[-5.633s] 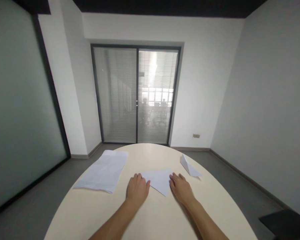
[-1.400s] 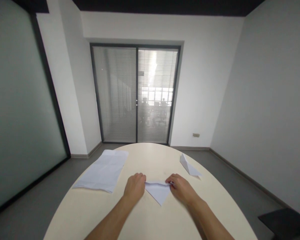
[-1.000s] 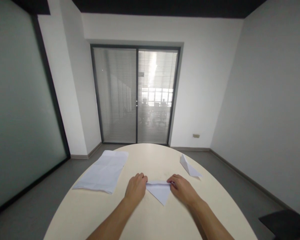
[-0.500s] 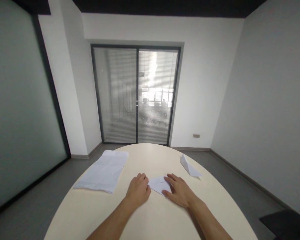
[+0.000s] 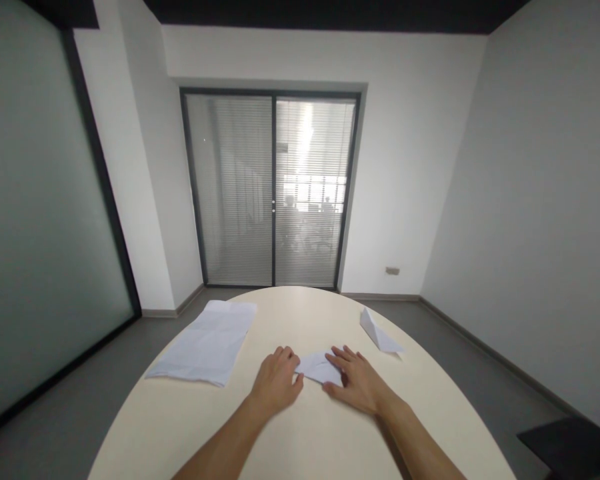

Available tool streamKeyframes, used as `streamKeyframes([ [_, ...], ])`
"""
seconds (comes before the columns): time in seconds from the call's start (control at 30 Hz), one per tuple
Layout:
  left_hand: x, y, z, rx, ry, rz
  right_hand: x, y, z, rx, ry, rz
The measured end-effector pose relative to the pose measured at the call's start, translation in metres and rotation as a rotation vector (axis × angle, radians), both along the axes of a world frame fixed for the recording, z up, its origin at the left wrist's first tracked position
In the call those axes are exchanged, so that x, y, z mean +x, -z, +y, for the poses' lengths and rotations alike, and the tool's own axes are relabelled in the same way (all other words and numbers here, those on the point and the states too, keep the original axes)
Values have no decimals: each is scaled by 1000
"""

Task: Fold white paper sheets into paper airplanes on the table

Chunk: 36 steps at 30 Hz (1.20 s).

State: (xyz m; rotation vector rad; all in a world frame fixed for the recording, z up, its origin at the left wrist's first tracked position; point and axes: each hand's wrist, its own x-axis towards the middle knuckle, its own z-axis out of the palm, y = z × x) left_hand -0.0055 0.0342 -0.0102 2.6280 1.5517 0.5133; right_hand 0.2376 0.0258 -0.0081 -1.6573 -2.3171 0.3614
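Note:
A small folded sheet of white paper [image 5: 314, 367] lies on the table between my two hands. My left hand [image 5: 277, 380] has its fingers curled at the paper's left tip, with the thumb and forefinger on either side of that corner. Over the paper's right part rests my right hand [image 5: 354, 380], fingers spread and thumb apart, covering that end. Beyond it to the right stands a folded paper piece with a raised point [image 5: 378, 333], touched by neither hand.
A stack of white paper sheets [image 5: 205, 343] lies at the left of the round cream table [image 5: 300, 440]. The table's curved edge runs around both sides. A dark flat object [image 5: 575, 443] is beyond the table at the lower right. Glass doors with blinds [image 5: 275, 193] are at the back.
My left thumb has moved slightly away from the forefinger. The fingers of my right hand have shifted a little to the left and up over the paper.

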Motion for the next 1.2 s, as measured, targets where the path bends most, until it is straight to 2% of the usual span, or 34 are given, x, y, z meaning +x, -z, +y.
streamKeyframes([
  [0.27, 0, 6, 5, 41, 38, 1, -1, -2, 1, 16, 25, 3],
  [0.53, 1, 5, 10, 46, -27, 48, 3, 4, 3, 4, 13, 0],
  [0.83, -5, 8, 16, 78, -97, 16, 5, 8, 11, 236, 45, -13],
  [1.03, -4, 13, 17, 108, -85, -21, 2, 4, 10, 308, 68, -12],
  [1.2, -5, 16, 18, 62, -163, -101, 2, 2, 10, 331, 113, -29],
])
